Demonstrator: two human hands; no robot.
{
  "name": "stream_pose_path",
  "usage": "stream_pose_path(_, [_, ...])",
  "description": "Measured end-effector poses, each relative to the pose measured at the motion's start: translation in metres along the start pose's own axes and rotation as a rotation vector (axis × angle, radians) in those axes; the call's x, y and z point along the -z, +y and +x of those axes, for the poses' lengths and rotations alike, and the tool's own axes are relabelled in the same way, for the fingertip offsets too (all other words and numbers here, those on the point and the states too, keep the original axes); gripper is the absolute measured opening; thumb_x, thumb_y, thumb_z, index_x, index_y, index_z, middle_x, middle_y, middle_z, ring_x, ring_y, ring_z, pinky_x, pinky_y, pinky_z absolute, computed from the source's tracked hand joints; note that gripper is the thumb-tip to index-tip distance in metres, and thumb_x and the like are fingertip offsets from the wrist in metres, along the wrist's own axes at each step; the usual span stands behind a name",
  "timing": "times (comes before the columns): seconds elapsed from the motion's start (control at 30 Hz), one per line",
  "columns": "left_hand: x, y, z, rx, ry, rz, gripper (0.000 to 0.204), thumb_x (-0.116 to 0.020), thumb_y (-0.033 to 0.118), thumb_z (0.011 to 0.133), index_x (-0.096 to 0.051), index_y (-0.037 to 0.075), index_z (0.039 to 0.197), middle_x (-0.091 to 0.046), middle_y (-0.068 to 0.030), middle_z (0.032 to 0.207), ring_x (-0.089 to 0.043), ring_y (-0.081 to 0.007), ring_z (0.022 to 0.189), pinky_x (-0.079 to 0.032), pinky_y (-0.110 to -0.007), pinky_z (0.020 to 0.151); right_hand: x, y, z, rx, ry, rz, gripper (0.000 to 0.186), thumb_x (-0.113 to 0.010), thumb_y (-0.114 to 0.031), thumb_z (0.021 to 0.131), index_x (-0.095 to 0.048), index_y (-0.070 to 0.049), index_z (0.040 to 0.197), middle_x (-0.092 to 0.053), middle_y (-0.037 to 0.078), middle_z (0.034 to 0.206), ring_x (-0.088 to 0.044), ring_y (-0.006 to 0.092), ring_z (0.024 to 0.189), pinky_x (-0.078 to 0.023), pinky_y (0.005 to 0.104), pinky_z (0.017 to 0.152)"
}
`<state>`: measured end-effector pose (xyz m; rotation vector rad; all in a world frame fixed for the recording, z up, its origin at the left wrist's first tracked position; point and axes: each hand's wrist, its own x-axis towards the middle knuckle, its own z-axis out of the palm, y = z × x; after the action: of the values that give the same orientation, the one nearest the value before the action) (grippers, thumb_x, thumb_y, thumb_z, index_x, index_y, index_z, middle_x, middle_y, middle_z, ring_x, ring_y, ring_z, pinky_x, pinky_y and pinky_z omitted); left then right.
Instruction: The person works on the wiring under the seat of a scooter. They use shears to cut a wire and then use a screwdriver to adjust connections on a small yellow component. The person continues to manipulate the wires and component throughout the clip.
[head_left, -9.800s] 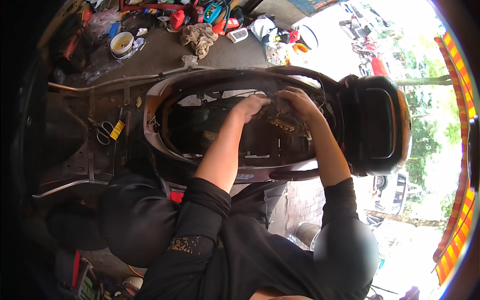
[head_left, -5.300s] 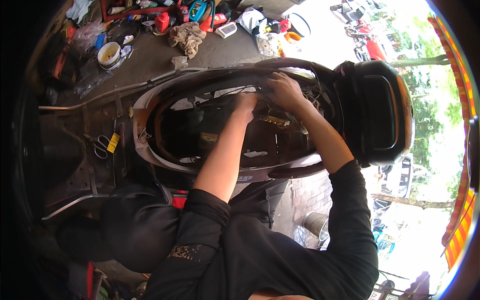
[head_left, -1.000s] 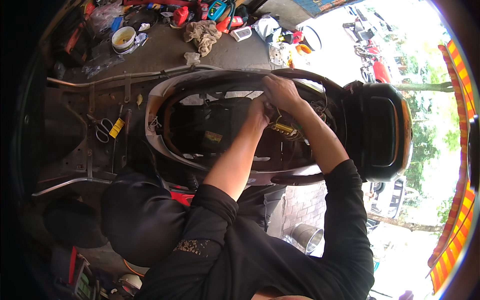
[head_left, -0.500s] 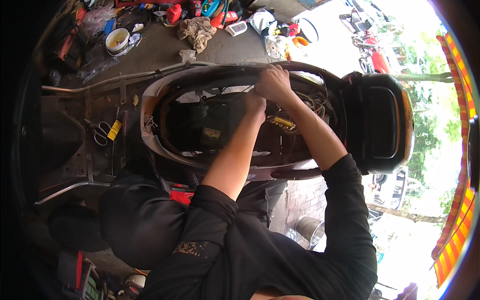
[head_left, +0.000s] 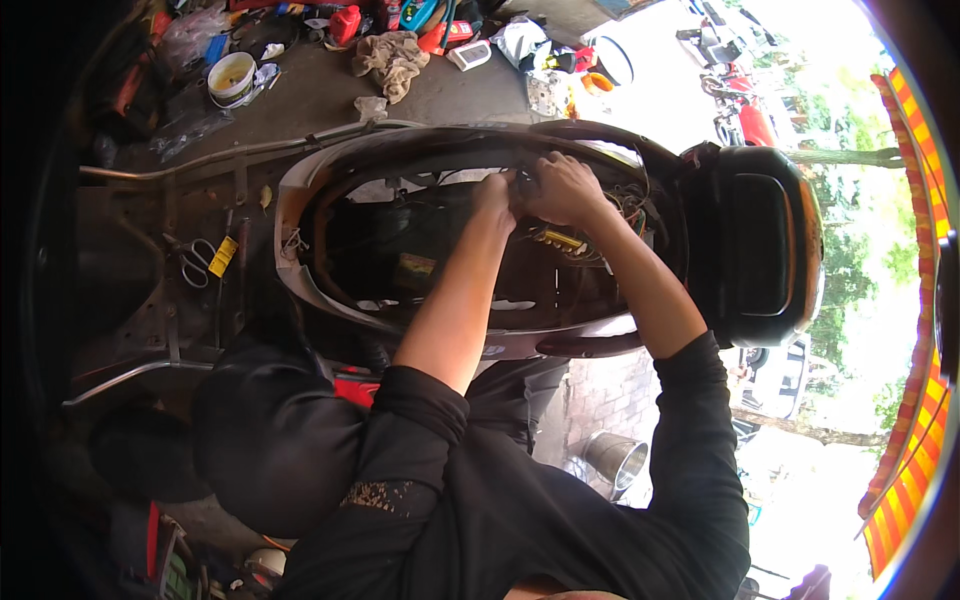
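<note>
An opened scooter body (head_left: 300, 250) lies across the view, its under-seat cavity (head_left: 400, 250) dark and bare. My left hand (head_left: 495, 195) and my right hand (head_left: 562, 188) meet at the far rim of the cavity, fingers pinched on a bundle of wires (head_left: 625, 205). A small yellow part (head_left: 562, 240) sits just below the hands. What exactly the fingertips grip is hidden by the hands themselves.
A black rear box (head_left: 755, 245) is at the right end of the scooter. Scissors (head_left: 195, 260) and a yellow tag lie on the frame at left. A white bucket (head_left: 232, 78), a rag (head_left: 390, 60) and tools lie on the floor beyond. A metal pot (head_left: 612, 460) stands below.
Both hands have stayed at the far rim, shifting slightly closer together over the wiring. The view has tilted a little.
</note>
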<state>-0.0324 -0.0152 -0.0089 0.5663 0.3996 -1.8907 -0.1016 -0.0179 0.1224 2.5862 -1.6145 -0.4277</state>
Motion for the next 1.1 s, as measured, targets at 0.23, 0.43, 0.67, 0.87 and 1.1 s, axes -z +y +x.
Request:
stream_pose_path(0.23, [-0.002,-0.003,0.005,-0.314,0.210,0.242,0.010,-0.058,0.010,0.092,-0.063,0.011,0.084,-0.058,-0.0016,0.069,-0.051,-0.0162,0.047,-0.036,-0.029,0.038,0.017,-0.025,0.001,0.034,-0.144,-0.185,0.046,-0.066,-0.035,0.075,-0.064,-0.003,0.108,-0.066,0.018,0.108,-0.063,0.0341,0.104,-0.048,0.0485,0.091])
stream_pose_path(0.43, [-0.008,0.006,-0.008,-0.135,0.225,-0.029,0.012,-0.057,0.008,0.092,-0.062,0.010,0.081,-0.059,-0.0024,0.068,-0.050,-0.0141,0.044,-0.041,-0.029,0.038,0.012,-0.002,0.008,-0.011,-0.138,-0.060,0.025,-0.061,-0.027,0.078,-0.069,-0.004,0.082,-0.069,0.020,0.085,-0.067,0.0388,0.082,-0.052,0.0502,0.075])
stream_pose_path(0.67, [-0.011,0.006,-0.011,-0.193,0.338,0.001,0.009,-0.058,0.009,0.092,-0.062,0.009,0.083,-0.061,-0.0022,0.072,-0.059,-0.0155,0.055,-0.047,-0.031,0.043,-0.007,0.003,0.001,-0.036,0.086,0.026,0.023,-0.057,-0.023,0.082,-0.071,-0.006,0.078,-0.069,0.021,0.080,-0.068,0.0396,0.076,-0.054,0.0507,0.072])
stream_pose_path(0.87, [0.013,0.023,-0.015,-0.107,0.637,-0.097,0.012,-0.055,0.014,0.093,-0.064,0.008,0.098,-0.065,-0.0053,0.081,-0.064,-0.0205,0.064,-0.049,-0.033,0.049,-0.007,0.058,0.001,-0.307,0.272,0.109,0.033,-0.056,-0.033,0.087,-0.072,-0.005,0.087,-0.069,0.023,0.082,-0.067,0.0410,0.082,-0.052,0.0522,0.078])
stream_pose_path(1.1, [0.013,0.009,0.025,-0.236,0.460,-0.175,0.018,-0.059,0.015,0.091,-0.062,0.002,0.103,-0.066,-0.0075,0.093,-0.064,-0.0205,0.065,-0.051,-0.033,0.050,-0.007,0.051,0.004,-0.224,0.218,0.256,0.029,-0.063,-0.031,0.087,-0.074,-0.008,0.101,-0.070,0.020,0.096,-0.066,0.0379,0.093,-0.050,0.0457,0.084])
